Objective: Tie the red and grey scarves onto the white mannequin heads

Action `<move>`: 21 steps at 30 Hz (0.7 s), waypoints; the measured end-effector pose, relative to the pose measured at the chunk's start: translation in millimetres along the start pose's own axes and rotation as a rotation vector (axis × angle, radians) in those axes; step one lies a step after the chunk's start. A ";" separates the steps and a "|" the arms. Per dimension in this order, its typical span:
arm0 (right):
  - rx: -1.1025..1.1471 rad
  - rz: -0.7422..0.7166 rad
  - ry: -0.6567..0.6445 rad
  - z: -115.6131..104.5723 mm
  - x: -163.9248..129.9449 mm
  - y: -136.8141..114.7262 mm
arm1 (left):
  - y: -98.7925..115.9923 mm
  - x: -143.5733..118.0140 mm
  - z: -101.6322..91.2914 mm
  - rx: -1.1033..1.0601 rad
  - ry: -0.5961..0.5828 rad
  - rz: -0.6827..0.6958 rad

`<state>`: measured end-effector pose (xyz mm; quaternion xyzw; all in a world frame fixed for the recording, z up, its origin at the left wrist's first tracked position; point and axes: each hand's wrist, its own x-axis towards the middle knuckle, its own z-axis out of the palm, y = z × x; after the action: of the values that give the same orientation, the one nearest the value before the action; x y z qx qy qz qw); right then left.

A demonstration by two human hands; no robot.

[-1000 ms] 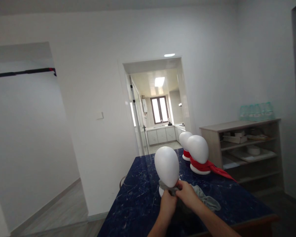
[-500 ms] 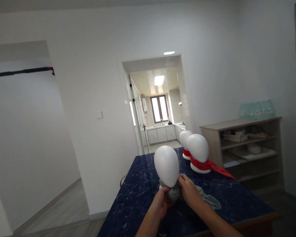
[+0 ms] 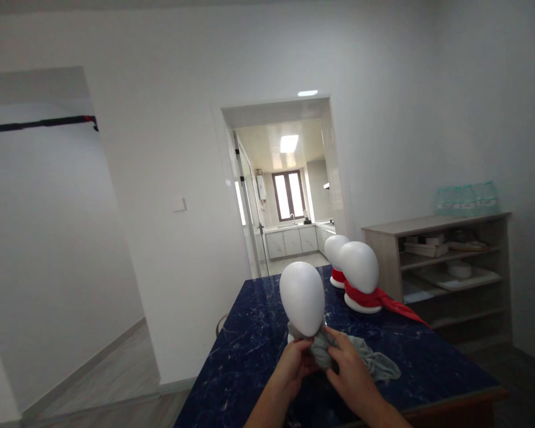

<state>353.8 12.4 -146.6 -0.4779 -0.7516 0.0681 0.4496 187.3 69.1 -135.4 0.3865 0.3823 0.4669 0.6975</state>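
Head view: grey cloth (image 3: 322, 352) between left hand (image 3: 290, 365) and right hand (image 3: 350, 370), bunched in both hands' fingers.

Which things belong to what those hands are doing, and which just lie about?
Part of the work:
gray cloth, with left hand and right hand on it
nearest white head, cloth at its neck

Apparently just lying about:
another white head, red cloth around its neck
bottles atop the shelf unit

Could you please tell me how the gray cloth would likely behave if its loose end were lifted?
The gray cloth would probably hang limp, since its loose end lies in soft folds on the blue table. It looks thin, so it is likely light. A hard pull might tip the white head form, whose neck it appears to wrap.
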 end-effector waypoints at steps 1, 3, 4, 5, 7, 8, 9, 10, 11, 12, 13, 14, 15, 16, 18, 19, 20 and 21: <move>0.041 -0.003 0.016 -2.2 -3.3 -2.7 | -2.6 1.4 -1.2 0.007 -0.002 0.013; 0.131 -0.016 0.040 -7.6 -10.9 -6.6 | -8.7 4.7 -2.3 0.020 0.002 0.040; 0.174 -0.013 0.050 -10.6 -14.8 -7.0 | -11.8 6.3 -2.1 0.025 0.002 0.052; 0.215 0.002 0.062 -13.4 -18.2 -6.1 | -14.9 7.7 -1.4 0.026 0.001 0.063; 0.294 0.064 0.073 -18.5 -23.0 -1.1 | -20.0 9.9 0.9 0.024 0.011 0.073; 0.340 0.104 0.061 -20.8 -24.1 2.4 | -22.0 10.4 2.3 0.025 0.022 0.073; 0.385 0.145 0.034 -23.0 -24.5 6.0 | -23.5 10.5 3.6 0.026 0.036 0.071; 0.424 0.182 -0.009 -25.5 -24.3 9.3 | -24.4 10.3 4.7 0.025 0.046 0.071; 0.445 0.210 -0.058 -28.5 -23.7 12.1 | -25.0 9.7 5.6 0.024 0.049 0.071; 0.441 0.226 -0.110 -32.3 -22.7 14.3 | -25.0 8.8 6.1 0.024 0.047 0.075; 0.410 0.231 -0.155 -37.1 -21.6 16.0 | -24.7 7.7 6.3 0.025 0.042 0.081; 0.357 0.228 -0.198 -43.2 -20.4 17.5 | -24.1 6.5 6.1 0.027 0.037 0.088; 0.290 0.221 -0.239 -50.4 -19.1 19.1 | -23.3 5.3 5.8 0.033 0.035 0.096; 0.222 0.216 -0.287 -58.7 -17.6 20.9 | -22.6 4.2 5.4 0.043 0.034 0.100; 0.103 0.217 -0.403 -77.4 -14.0 25.4 | -21.7 2.3 4.7 0.066 0.044 0.100; 0.039 0.219 -0.455 -87.1 -11.6 27.8 | -21.8 1.3 4.7 0.076 0.050 0.097; -0.038 0.234 -0.459 -96.4 -8.6 29.9 | -22.0 0.3 4.9 0.085 0.057 0.098; -0.121 0.252 -0.438 -105.0 -5.1 31.4 | -22.4 -0.9 5.4 0.090 0.060 0.102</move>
<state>452.9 -9.1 -104.8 -0.5675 -0.7683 0.1804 0.2345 199.8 61.4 -153.1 0.4222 0.4033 0.4957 0.6429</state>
